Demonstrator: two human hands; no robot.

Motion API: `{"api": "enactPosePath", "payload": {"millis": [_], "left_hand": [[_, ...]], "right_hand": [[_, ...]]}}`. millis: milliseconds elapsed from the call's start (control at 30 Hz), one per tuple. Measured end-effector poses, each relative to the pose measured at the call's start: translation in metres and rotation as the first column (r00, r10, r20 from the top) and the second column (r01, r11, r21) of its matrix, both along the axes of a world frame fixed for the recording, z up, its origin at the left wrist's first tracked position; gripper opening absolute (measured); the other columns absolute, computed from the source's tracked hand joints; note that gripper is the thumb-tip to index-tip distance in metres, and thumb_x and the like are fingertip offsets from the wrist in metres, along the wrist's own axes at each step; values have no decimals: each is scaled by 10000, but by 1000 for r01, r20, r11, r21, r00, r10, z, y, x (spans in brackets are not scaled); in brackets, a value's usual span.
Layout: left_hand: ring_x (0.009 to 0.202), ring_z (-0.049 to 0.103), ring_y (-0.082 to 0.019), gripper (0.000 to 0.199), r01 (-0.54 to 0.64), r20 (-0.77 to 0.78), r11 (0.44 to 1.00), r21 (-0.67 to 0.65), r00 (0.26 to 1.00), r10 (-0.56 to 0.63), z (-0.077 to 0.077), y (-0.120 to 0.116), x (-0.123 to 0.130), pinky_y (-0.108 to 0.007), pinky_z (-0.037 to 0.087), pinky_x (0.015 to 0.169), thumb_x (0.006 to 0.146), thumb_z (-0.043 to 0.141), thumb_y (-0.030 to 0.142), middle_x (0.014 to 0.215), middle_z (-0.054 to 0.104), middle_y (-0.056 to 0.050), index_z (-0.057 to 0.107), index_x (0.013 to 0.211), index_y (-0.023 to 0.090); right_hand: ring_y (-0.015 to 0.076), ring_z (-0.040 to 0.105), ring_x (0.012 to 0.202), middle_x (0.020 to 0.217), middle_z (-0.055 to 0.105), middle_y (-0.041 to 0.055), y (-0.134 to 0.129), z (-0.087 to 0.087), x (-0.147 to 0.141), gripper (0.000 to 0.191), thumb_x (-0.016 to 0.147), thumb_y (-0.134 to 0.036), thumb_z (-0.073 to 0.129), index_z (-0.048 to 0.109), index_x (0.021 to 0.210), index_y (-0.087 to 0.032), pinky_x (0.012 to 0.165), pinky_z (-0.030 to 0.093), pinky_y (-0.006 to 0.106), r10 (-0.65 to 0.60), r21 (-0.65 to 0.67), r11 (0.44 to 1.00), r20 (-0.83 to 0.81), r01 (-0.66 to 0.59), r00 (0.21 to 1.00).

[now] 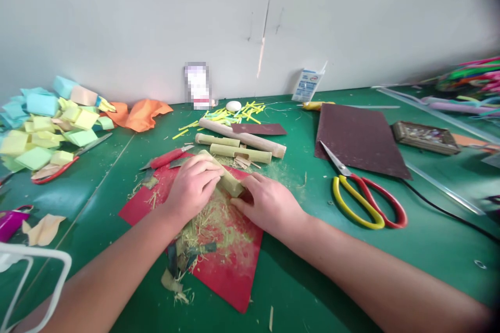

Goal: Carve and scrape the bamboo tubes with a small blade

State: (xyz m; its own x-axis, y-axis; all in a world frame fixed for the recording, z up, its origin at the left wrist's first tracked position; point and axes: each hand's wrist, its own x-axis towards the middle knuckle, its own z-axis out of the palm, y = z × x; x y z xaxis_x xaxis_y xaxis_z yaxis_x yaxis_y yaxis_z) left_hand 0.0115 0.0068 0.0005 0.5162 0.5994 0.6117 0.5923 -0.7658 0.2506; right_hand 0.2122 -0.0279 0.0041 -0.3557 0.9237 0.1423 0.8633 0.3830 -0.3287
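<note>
Head view: red paper [234, 283] nearest, scraps [213, 221] on top. Above it, your left hand [192, 186] clamped on pale stick [230, 183]; your right hand [271, 205] at stick's near end, can't tell if gripping. More sticks [250, 153] behind, then yellow strips [222, 116].

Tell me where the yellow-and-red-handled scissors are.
In the head view, the scissors lie right of the right hand, blade tips over the dark brown sheet's near edge.

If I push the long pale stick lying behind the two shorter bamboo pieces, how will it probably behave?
The long stick looks rounded, so it may roll when pushed. Being straight and unbent, it should probably stay stiff. The notched bamboo piece close in front might stop it.
</note>
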Motion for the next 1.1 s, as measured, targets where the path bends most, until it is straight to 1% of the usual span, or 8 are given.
{"api": "enactPosePath", "payload": {"millis": [100, 233, 367, 500, 600, 733, 933, 1100], "left_hand": [[1059, 561, -219, 182, 18, -3, 1000, 2, 1000, -18, 0, -8, 4, -443, 475, 967, 892, 566, 129, 987, 697, -54, 688, 1017, 184], [1117, 547, -210, 208, 159, -56, 985, -62, 985, -163, 0, -15, 9, -411, 478, 974, 907, 545, 129, 1028, 686, -61, 666, 1068, 179], [1040, 579, -217, 179, 94, -49, 996, 7, 994, -93, 1, -10, 9, -443, 478, 940, 917, 529, 150, 973, 695, -56, 681, 999, 195], [1072, 566, -221, 185, 154, -83, 988, -32, 984, -156, 1, -9, 11, -430, 472, 948, 916, 523, 146, 994, 693, -60, 676, 1012, 187], [1045, 571, -223, 180, 87, -60, 996, 6, 994, -87, 3, -12, 12, -439, 464, 946, 912, 527, 138, 955, 699, -47, 678, 990, 197], [1065, 556, -218, 181, 128, -85, 991, -34, 988, -131, 4, -14, 15, -415, 465, 958, 909, 528, 131, 981, 692, -54, 672, 1010, 173], [1062, 542, -223, 177, 106, -88, 994, -21, 990, -108, 3, -17, 20, -421, 452, 972, 909, 518, 121, 969, 683, -63, 674, 983, 157], [1037, 556, -224, 166, 72, -70, 997, 1, 995, -72, 4, -20, 21, -422, 456, 946, 901, 526, 113, 939, 688, -60, 678, 948, 160]], "right_hand": [[148, 545, 669, 770, 607, 19, 1, -2, 0, 217, 813, -385, 641, 573, 760, -186, 588, 350, 272, -15, -28, 1000, -32, 14, 999], [137, 531, 657, 757, 609, 17, 1, -4, 0, 189, 825, -352, 626, 574, 757, -184, 590, 346, 263, -6, -14, 1000, -67, 5, 998], [136, 520, 634, 732, 603, 13, 2, -3, 0, 220, 823, -378, 629, 575, 725, -188, 570, 328, 263, -13, -24, 1000, -51, 12, 999], [139, 533, 655, 754, 616, 23, 2, -2, 0, 193, 837, -347, 611, 582, 743, -182, 588, 339, 261, 6, -15, 1000, -30, -6, 1000], [147, 541, 666, 764, 622, 25, 1, -1, 0, 209, 835, -370, 616, 584, 747, -183, 589, 339, 266, -1, -20, 1000, -20, 1, 1000], [153, 554, 691, 779, 624, 33, 1, -1, 0, 193, 851, -354, 596, 595, 779, -174, 608, 353, 267, 6, -39, 999, -23, -7, 1000], [141, 539, 678, 775, 616, 21, 2, -2, -1, 130, 822, -282, 603, 569, 746, -182, 610, 357, 260, 12, -28, 1000, -57, -14, 998], [134, 525, 660, 754, 608, 14, 2, -3, 0, 162, 827, -311, 613, 567, 736, -185, 597, 346, 255, 3, -40, 999, -83, -6, 997]]}}
